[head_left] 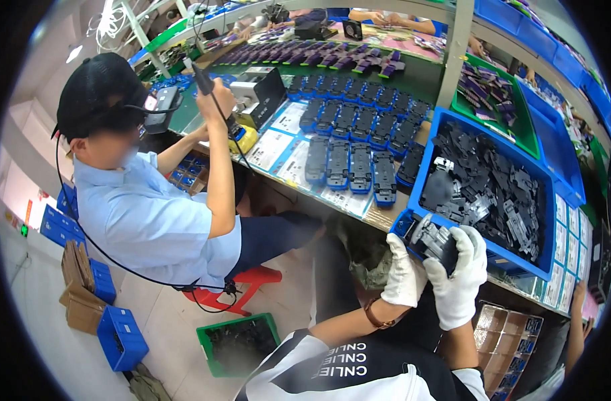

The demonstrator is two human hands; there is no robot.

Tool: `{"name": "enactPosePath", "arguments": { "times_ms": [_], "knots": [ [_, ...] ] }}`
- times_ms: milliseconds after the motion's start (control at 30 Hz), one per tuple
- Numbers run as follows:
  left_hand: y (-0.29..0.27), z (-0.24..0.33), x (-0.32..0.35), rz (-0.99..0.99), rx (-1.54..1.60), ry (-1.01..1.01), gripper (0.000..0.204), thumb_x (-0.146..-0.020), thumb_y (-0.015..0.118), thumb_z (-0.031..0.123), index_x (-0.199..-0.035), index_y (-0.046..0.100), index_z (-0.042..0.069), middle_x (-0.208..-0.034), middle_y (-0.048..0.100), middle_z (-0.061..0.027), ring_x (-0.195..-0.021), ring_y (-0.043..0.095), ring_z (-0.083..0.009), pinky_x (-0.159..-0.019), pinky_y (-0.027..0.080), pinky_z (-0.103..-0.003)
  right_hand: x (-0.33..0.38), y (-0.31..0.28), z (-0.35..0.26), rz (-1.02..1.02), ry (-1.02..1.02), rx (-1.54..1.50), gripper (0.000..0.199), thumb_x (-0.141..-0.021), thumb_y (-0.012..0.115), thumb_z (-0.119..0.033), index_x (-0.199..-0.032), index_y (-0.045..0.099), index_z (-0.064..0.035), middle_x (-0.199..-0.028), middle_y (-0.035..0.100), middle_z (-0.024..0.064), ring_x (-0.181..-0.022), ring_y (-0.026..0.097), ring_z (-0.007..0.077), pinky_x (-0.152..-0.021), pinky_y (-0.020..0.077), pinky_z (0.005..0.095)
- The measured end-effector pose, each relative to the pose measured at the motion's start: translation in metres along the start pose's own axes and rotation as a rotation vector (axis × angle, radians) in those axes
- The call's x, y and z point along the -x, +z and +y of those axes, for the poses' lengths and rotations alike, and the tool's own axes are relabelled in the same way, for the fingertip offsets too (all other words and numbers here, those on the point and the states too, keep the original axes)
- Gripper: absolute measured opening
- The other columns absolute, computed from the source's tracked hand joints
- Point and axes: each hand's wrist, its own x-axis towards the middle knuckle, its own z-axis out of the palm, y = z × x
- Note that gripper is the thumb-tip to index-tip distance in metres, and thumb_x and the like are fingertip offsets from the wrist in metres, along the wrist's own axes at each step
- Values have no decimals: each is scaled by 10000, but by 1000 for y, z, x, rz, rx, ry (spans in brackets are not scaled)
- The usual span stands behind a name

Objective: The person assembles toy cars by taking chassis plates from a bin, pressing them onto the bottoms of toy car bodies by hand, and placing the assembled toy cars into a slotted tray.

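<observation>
White gloves cover both of my hands. My left hand (404, 275) is closed on the near left side of a toy car (431, 242) with a blue body and grey and black underside parts facing up. My right hand (457, 275) grips the same car from the right, fingers bent over its dark parts. The car is held at the near edge of a blue bin (546, 267) full of loose black and grey plastic chassis parts (512, 200). To the left, several upturned blue toy cars with black undersides (360, 167) stand in rows on the bench.
A co-worker (151, 200) sits at the left on a red stool (262, 275), holding a corded tool (202, 79). A green tray of purple parts (496, 100) lies behind the bin. A shelf post (457, 57) rises nearby. A green floor crate (238, 341) holds dark parts.
</observation>
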Motion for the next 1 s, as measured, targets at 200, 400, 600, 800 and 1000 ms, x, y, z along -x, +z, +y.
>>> {"name": "enactPosePath", "arguments": {
  "times_ms": [200,400,600,800,1000],
  "knots": [
    [-15,-6,9,-49,-13,53,669,-923,475,609,-1351,463,95,-1276,560,-68,-1160,541,-204,-1019,426,-347,0,10,-16,-66,-40,138,531,-766,733,-267,-1224,559,-63,-1205,569,170,-1082,559,359,-926,433,438],
    [2,8,4,218,-204,146,363,-929,622,71,-1273,506,79,-1125,624,-24,-1014,600,-109,-894,501,-249,2,12,-18,-124,-97,137,609,-721,701,-153,-1288,523,-19,-1247,556,180,-1110,551,352,-949,407,444],
    [-3,34,3,146,-72,150,322,-956,583,261,-1238,534,114,-1172,596,-75,-1102,576,-206,-916,505,-469,21,2,6,-100,201,-541,549,-786,622,-51,-1318,498,1,-1251,542,167,-1039,603,256,-914,479,343],
    [1,29,9,93,-8,196,357,-955,579,142,-1297,476,139,-1218,563,-55,-1182,539,-214,-938,507,-434,24,13,3,-193,534,-921,592,-841,701,-151,-1359,459,5,-1219,481,71,-924,557,124,-794,499,265],
    [3,22,14,-41,-23,242,390,-947,589,132,-1310,449,129,-1215,560,-78,-1172,546,-245,-1008,466,-426,20,7,2,-249,703,-1242,543,-859,707,-123,-1334,485,21,-1188,570,72,-1030,532,108,-836,467,246]
  ]
}}
